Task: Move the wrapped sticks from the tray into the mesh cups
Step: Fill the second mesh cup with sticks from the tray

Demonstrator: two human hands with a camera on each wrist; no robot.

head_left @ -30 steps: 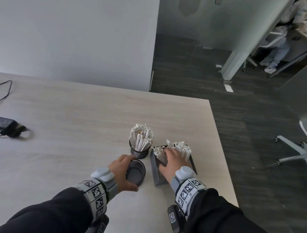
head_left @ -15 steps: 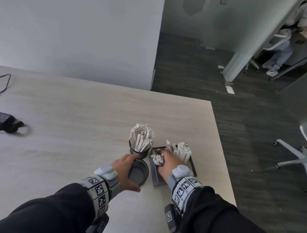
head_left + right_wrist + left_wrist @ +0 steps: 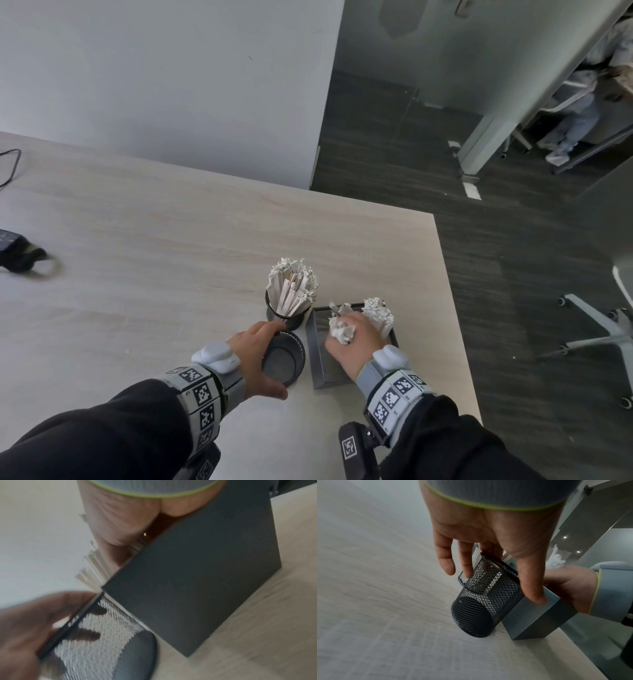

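An empty black mesh cup [image 3: 284, 359] stands on the table, and my left hand [image 3: 263, 359] grips its rim; the left wrist view shows the fingers and thumb [image 3: 532, 585] around this cup [image 3: 488, 595]. Just behind it, a second mesh cup [image 3: 286, 310] is packed with upright wrapped sticks [image 3: 293, 287]. To the right sits the grey tray [image 3: 322, 373]. My right hand [image 3: 356, 339] is inside it and grips a bundle of wrapped sticks [image 3: 340, 330], crumpled ends up. More sticks [image 3: 378, 315] lean in the tray's far right corner.
A black power adapter [image 3: 17, 253] with its cable lies at the far left of the table. The table's right edge [image 3: 455, 308] runs close beside the tray, with dark floor and a chair base [image 3: 599, 329] beyond it.
My right hand has closed round a bundle of sticks in the tray and raised their ends up. The left hand has stayed on the empty cup.
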